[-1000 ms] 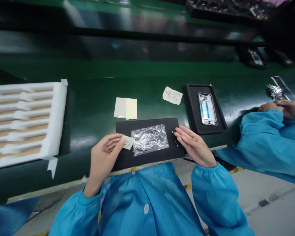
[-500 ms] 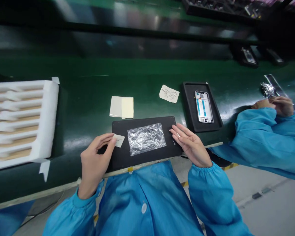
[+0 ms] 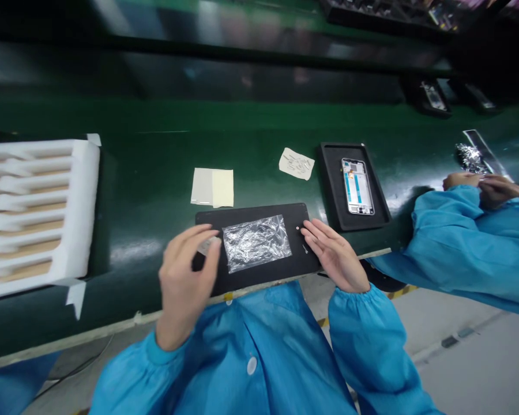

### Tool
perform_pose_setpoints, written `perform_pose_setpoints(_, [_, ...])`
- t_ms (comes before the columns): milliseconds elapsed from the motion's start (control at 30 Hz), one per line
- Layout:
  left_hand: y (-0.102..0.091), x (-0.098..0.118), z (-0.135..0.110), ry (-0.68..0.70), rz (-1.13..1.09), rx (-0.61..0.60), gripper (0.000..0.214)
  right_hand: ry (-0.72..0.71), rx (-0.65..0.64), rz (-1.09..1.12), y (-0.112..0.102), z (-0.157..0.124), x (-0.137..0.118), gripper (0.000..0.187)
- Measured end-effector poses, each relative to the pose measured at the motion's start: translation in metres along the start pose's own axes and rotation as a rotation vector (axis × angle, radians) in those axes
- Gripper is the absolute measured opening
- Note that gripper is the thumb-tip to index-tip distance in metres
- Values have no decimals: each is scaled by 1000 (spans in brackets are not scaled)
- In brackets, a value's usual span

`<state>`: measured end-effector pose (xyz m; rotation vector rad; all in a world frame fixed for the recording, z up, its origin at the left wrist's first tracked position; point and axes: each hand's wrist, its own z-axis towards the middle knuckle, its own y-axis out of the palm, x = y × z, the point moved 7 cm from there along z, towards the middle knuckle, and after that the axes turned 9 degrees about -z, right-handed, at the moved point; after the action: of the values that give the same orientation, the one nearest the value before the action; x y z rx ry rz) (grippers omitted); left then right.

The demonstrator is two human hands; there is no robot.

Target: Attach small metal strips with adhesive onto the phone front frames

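Note:
A black mat (image 3: 259, 276) lies at the near edge of the green belt, with a crinkled clear plastic bag (image 3: 256, 242) on it. My left hand (image 3: 185, 282) hovers over the mat's left end, fingers pinched on a small pale label (image 3: 206, 245) that is mostly hidden behind them. My right hand (image 3: 335, 253) rests flat on the mat's right end with fingers stretched out, next to two tiny screws (image 3: 301, 239).
A white foam tray (image 3: 84, 207) with slots sits at the left. Pale film sheets (image 3: 211, 187) and a small paper with parts (image 3: 297, 163) lie behind the mat. A black tray (image 3: 328, 184) holds a phone frame (image 3: 357, 186). A co-worker's blue sleeve (image 3: 467, 242) and hands (image 3: 484, 185) are at right.
My left hand has lifted and moved right over the mat's left end, now covering most of the label. My right hand has barely moved.

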<state>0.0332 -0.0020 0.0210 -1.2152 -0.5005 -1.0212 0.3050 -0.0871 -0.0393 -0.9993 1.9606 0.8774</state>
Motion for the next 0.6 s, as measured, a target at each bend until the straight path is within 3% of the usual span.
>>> perform_pose_setpoints(100, [48, 39, -2, 142, 31, -229, 12, -18, 89, -79, -9, 0, -2, 25])
perform_pose_setpoints(167, [82, 53, 0, 198, 172, -362, 20, -38, 103, -135, -12, 1, -5, 22])
perform_pose_setpoints(267, [112, 58, 8, 237, 356, -414, 30, -106, 82, -377, -10, 3, -10, 23])
perform_pose_setpoints(433, [119, 50, 15, 223, 361, -436, 16, -275, 52, -910, 4, -2, -14, 16])
perform_pose_setpoints(600, [112, 40, 15, 127, 216, -455, 17, -332, 8, -1137, 15, -5, -17, 5])
